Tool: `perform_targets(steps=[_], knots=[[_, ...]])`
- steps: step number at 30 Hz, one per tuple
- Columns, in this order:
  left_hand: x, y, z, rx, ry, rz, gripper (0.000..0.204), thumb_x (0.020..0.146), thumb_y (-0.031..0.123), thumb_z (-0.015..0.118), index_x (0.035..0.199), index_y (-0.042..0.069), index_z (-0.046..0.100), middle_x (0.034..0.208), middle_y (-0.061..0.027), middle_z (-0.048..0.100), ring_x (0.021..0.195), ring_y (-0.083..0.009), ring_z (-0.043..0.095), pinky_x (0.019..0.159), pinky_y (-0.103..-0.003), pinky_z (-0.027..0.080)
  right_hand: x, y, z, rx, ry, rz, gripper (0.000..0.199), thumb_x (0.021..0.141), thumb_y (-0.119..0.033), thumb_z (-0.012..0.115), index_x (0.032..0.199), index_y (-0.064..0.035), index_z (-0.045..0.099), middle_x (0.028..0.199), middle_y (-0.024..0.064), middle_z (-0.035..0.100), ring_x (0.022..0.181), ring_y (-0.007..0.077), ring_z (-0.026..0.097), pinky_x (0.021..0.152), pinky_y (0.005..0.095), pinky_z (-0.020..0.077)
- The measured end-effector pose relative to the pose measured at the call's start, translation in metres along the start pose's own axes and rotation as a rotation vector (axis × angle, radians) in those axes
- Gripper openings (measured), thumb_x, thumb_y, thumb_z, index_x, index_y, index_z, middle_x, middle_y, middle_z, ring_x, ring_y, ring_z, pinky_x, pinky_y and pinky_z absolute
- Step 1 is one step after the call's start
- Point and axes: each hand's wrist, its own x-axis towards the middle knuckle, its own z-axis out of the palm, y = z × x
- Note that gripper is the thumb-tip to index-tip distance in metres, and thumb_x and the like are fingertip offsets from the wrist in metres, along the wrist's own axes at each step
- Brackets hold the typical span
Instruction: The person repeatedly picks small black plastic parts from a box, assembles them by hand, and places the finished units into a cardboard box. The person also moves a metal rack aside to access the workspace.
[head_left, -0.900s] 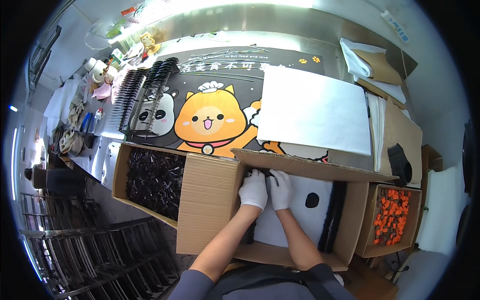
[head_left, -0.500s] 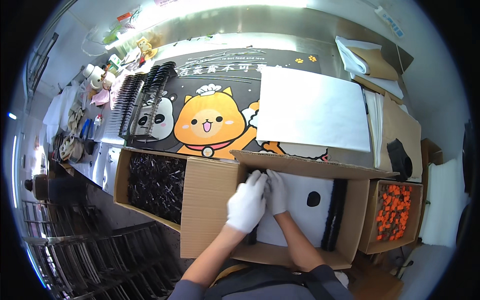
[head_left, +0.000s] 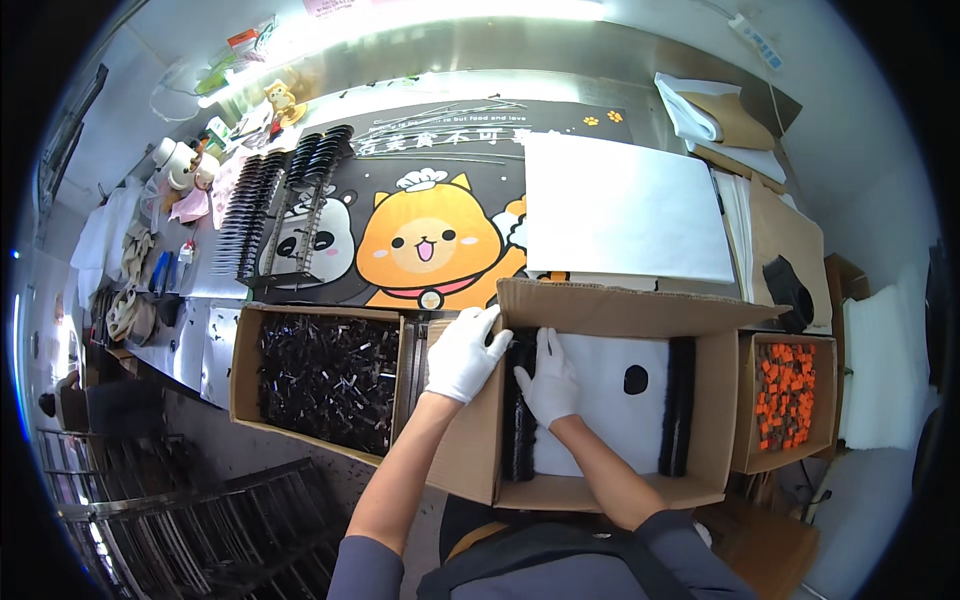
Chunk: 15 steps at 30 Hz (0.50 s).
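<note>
While both gloved hands work at the big box, seen from above:
Left hand: white glove, fingers spread flat over the left flap of the cardboard box.
Right hand: white glove, fingers pressed together on the row of black pieces, left side inside the box.
White sheet: lining the box floor, second black row at right.
Left tray: loose black parts, just beside the box.
Right tray: orange parts.
Counter: cartoon cat mat, far side.
Risk, likely: black row tipping or sliding out of line under uneven pressure.
Risk, possible: flap springing back once released, knocking pieces; sheet bunching.
</note>
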Motion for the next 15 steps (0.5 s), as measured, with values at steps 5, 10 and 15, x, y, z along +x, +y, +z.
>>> perform_targets(steps=[5, 10, 15], knots=[[-0.001, -0.007, 0.010, -0.093, 0.095, 0.016, 0.035, 0.086, 0.025, 0.065, 0.116, 0.009, 0.061, 0.102, -0.0117, 0.062, 0.094, -0.0300, 0.062, 0.079, -0.038, 0.050, 0.003, 0.025, 0.013, 0.423, -0.006, 0.298, 0.067, 0.091, -0.032, 0.058, 0.143, 0.0027, 0.036, 0.149, 0.0214, 0.035, 0.134, 0.0365, 0.040, 0.112, 0.0403, 0.0322], [-0.002, 0.001, 0.025, -0.147, 0.153, -0.046, 0.033, 0.086, 0.020, 0.066, 0.115, 0.006, 0.063, 0.108, -0.0136, 0.064, 0.099, -0.0306, 0.062, 0.087, -0.037, 0.049, 0.018, 0.012, 0.054, 0.636, -0.167, 0.354, 0.091, 0.092, -0.052, 0.051, 0.149, 0.0089, 0.016, 0.157, 0.0250, 0.017, 0.148, 0.0333, 0.012, 0.119, 0.0352, 0.0113], [-0.001, 0.004, 0.023, -0.106, 0.125, -0.081, 0.030, 0.084, 0.017, 0.066, 0.112, 0.006, 0.064, 0.105, -0.0125, 0.064, 0.097, -0.0304, 0.062, 0.084, -0.038, 0.050, 0.017, 0.029, 0.004, 0.868, -0.247, 0.479, 0.069, 0.094, -0.037, 0.054, 0.145, 0.0039, 0.034, 0.150, 0.0199, 0.037, 0.137, 0.0318, 0.038, 0.114, 0.0374, 0.0280]])
